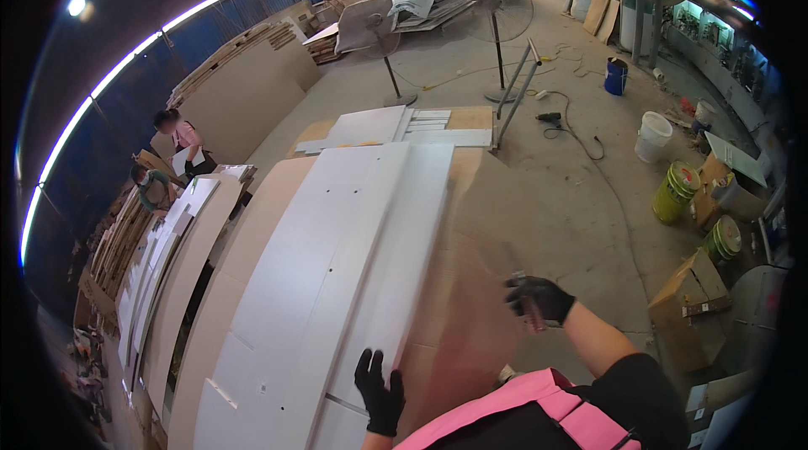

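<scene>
My left hand [380, 393], in a black glove, is spread with its fingers apart at the near edge of a white panel [383, 315]. Whether it presses on the panel cannot be made out. My right hand [543, 298], also black-gloved, is closed around a blurred tool with a reddish handle [534, 317] to the right of the table. A faint reddish smear lies between that tool and the panels. A wider white board [286, 282] with small dark holes lies left of the narrower panel, on a brown cardboard-covered table.
Two people [183, 143] work at a neighbouring bench [198, 256] of stacked boards on the left. A white bucket [653, 137], a green can [676, 191] and a cardboard box [686, 307] stand on the right. A cable and a heat-gun-like tool [549, 117] lie on the floor ahead.
</scene>
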A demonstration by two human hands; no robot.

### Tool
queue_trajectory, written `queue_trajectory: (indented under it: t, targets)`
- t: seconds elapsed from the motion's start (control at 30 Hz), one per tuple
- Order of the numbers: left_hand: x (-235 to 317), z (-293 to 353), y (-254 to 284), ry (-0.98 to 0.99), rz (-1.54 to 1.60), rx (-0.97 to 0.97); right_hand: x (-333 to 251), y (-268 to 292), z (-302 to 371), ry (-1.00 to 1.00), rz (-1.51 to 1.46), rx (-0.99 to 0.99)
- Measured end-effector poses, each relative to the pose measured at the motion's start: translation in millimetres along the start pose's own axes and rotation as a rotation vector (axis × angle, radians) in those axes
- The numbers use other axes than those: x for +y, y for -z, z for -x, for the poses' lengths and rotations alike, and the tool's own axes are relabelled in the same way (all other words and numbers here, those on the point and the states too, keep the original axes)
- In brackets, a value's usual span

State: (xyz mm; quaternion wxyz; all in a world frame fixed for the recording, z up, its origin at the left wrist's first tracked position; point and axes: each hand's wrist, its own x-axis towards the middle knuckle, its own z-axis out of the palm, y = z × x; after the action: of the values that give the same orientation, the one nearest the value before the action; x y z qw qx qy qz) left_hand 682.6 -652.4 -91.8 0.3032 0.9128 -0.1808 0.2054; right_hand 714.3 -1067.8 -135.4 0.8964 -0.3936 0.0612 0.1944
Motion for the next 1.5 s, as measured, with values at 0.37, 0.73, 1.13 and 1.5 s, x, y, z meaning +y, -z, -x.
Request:
queue_trajectory:
  t: [0.37, 0.73, 1.13, 1.5]
  targets:
    - [153, -94, -186, -0.179, 0.208, -0.328, 104, 353, 220, -0.239, -0.441, 1.178]
    - [316, -238, -379, -0.439, 0.309, -0.695, -73, 481, 258, -0.086, -0.301, 1.053]
    - [312, -383, -559, -0.403, 0.307, -0.914, -182, 557, 132, -0.297, -0.052, 1.050]
    - [274, -551, -620, -0.226, 0.387, -0.504, -395, 612, -35, -0.362, 0.487, 0.889]
